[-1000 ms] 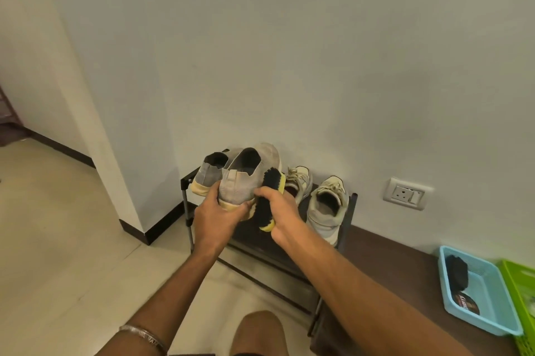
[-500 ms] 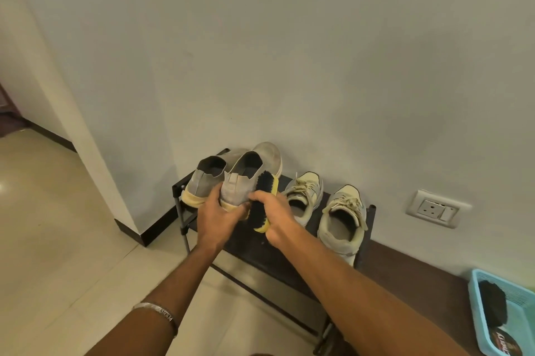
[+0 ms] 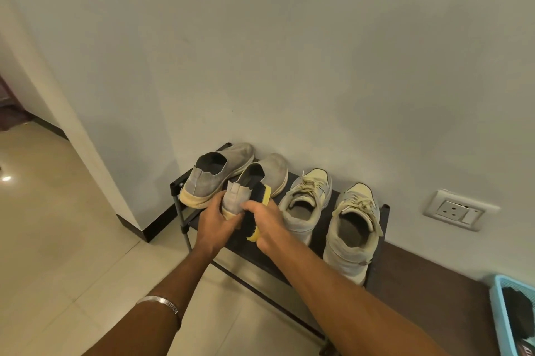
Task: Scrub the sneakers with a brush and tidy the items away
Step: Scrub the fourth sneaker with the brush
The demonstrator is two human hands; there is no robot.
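Here: left hand (image 3: 214, 222) grips grey sneaker (image 3: 254, 185) heel, toe toward wall; right hand (image 3: 265, 218) clasps brush (image 3: 258, 209).

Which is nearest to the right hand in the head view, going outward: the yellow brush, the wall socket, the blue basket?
1. Yellow brush: gripped in the right hand.
2. Wall socket: on the wall, far to its right.
3. Blue basket: at the frame's lower right edge.

Home entryway, indicated by: low black metal shoe rack (image 3: 260, 251) against white plastered wall (image 3: 289, 51); glossy cream floor tiles (image 3: 58, 240); white wall socket (image 3: 457, 210).
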